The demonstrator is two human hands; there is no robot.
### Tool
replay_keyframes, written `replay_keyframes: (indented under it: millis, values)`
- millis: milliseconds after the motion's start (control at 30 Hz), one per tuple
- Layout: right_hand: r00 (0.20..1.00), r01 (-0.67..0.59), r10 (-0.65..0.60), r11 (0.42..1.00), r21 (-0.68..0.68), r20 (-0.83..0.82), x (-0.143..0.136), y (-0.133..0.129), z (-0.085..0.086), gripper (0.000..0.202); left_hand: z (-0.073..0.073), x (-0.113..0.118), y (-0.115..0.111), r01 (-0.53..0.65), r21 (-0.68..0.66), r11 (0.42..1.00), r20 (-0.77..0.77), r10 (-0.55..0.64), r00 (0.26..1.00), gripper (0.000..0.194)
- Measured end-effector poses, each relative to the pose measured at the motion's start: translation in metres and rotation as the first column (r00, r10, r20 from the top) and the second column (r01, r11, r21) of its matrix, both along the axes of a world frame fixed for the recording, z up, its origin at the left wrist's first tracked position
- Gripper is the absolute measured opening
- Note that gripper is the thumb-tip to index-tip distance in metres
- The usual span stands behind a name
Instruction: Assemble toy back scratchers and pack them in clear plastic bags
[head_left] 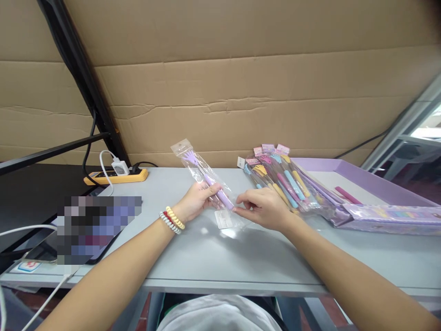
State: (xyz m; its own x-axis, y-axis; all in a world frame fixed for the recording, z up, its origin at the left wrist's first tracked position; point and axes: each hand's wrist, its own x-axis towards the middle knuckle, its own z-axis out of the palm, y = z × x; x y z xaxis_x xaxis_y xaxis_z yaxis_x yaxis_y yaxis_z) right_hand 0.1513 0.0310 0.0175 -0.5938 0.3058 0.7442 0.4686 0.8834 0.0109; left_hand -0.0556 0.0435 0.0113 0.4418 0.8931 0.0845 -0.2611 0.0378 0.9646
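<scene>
A purple hand-shaped back scratcher (208, 180) lies slantwise inside a clear plastic bag (181, 148), its claw end up to the left. My left hand (200, 200) is closed round the handle through the plastic, thumb on top. At the handle's lower end, my right hand (265, 209) has curled fingers at the edge of the bag, thumb tip beside the handle. A white label (223, 219) shows on the bag below the handle. Just beyond my right hand is a pile of bagged back scratchers (285, 177) in pink, blue and yellow.
A purple open box (389, 184) stands at the right, with a pink stick-like piece (347, 195) in it. On the left are a yellow power strip (138, 176) with a white charger (120, 166), cables and a blurred-out device (99, 230). Cardboard (220, 82) backs the grey table (220, 262).
</scene>
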Motion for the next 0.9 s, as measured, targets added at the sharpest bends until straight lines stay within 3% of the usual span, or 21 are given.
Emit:
replay_keyframes:
  millis: [267, 467, 600, 767, 833, 900]
  values:
    - [1.000, 0.004, -0.003, 0.997, 0.076, -0.021, -0.005, -0.002, -0.002, 0.022, 0.001, 0.002, -0.003, 0.022, -0.027, 0.999, -0.046, -0.023, 0.999, 0.040]
    - [0.999, 0.044, -0.044, 0.999, 0.024, -0.019, -0.003, -0.002, -0.004, 0.023, 0.003, 0.001, -0.004, 0.007, 0.036, 0.999, -0.080, -0.004, 0.997, 0.036]
    - [1.000, -0.008, 0.007, 0.998, -0.066, -0.008, 0.000, -0.002, 0.000, 0.020, 0.002, 0.000, -0.003, 0.020, 0.081, 0.997, -0.084, -0.013, 0.996, 0.032]
    - [0.986, -0.163, 0.165, 0.970, -0.179, -0.004, 0.004, -0.002, 0.006, 0.048, 0.005, -0.002, -0.002, -0.034, 0.071, 0.997, -0.018, 0.036, 0.999, 0.030]
    - [0.984, -0.153, 0.169, 0.965, -0.214, 0.056, 0.005, -0.001, 0.005, 0.059, 0.008, -0.005, 0.000, -0.068, 0.063, 0.996, 0.013, 0.067, 0.998, 0.028]
    - [0.987, -0.109, 0.131, 0.973, -0.204, 0.094, 0.005, 0.000, 0.003, 0.056, 0.010, -0.008, 0.001, -0.091, 0.057, 0.994, 0.024, 0.090, 0.996, 0.026]
